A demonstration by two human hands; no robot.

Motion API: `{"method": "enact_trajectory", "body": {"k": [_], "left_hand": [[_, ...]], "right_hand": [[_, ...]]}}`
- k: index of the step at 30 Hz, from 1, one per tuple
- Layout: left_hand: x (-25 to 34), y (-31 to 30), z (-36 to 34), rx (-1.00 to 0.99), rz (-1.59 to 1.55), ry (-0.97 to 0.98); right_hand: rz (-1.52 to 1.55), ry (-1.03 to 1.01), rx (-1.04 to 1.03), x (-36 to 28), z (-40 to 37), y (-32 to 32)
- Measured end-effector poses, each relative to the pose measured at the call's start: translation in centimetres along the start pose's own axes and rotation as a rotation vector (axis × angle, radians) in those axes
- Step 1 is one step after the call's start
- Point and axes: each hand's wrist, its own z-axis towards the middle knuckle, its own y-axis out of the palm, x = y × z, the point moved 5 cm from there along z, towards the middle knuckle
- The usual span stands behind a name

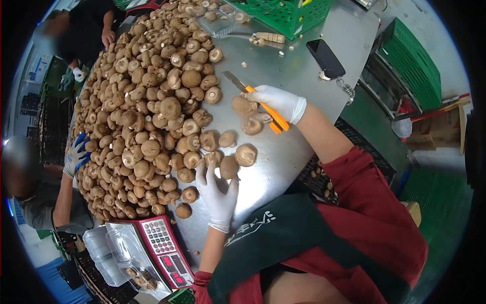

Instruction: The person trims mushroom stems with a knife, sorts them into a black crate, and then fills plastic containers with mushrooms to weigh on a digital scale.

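Observation:
A big heap of brown mushrooms (152, 106) covers the left part of the steel table (283, 167). My right hand (277, 101), in a white glove, is closed round the orange handle of a knife (268, 110); the blade points up and left. Right beside that hand lie loose mushrooms (251, 125). My left hand (217, 194), also gloved in white, is at the heap's lower right edge, its fingers around a mushroom (229, 167). Another mushroom (245, 155) lies just to the right of it.
A red scale (164, 243) with a clear tray of mushrooms stands at the lower left. Toward the back are a green crate (288, 17), a wooden-handled tool (270, 37) and a phone (325, 58). Two people are across the heap, one with a blue-and-grey glove (76, 154).

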Motion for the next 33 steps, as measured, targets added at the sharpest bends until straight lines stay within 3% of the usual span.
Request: {"method": "enact_trajectory", "body": {"k": [1,5,11,14,17,22,24,28,33], "left_hand": [[0.1,0.1,0.1,-0.002,-0.006,-0.013],[1.1,-0.2,0.7,-0.010,-0.045,0.014],[2.2,-1.0,1.3,-0.035,-0.004,0.016],[2.2,-0.7,1.3,-0.057,0.009,0.056],[3.0,-1.0,1.3,0.015,0.015,0.069],[7.7,-2.5,4.8,0.047,-0.217,0.272],[7.0,-1.2,5.3,-0.078,-0.248,0.287],[6.3,-1.3,4.9,-0.101,-0.415,0.165],[5.5,-1.3,3.5,-0.169,-0.600,-0.014]], "right_hand": [[0.139,-0.001,-0.075,0.2,-0.4,0.3],[0.213,0.066,-0.098,1.0,-1.8,0.9],[0.424,0.185,-0.022,1.2,-3.1,2.0],[0.598,0.176,-0.192,2.1,-2.9,2.1],[0.533,0.212,-0.071,2.8,-3.4,2.2],[0.011,0.028,0.098,3.1,-4.4,6.0],[-0.120,0.021,0.159,3.4,-4.5,7.3],[-0.344,0.019,0.223,1.6,-6.0,7.7],[-0.700,-0.543,0.141,0.6,-7.1,8.9]]}}
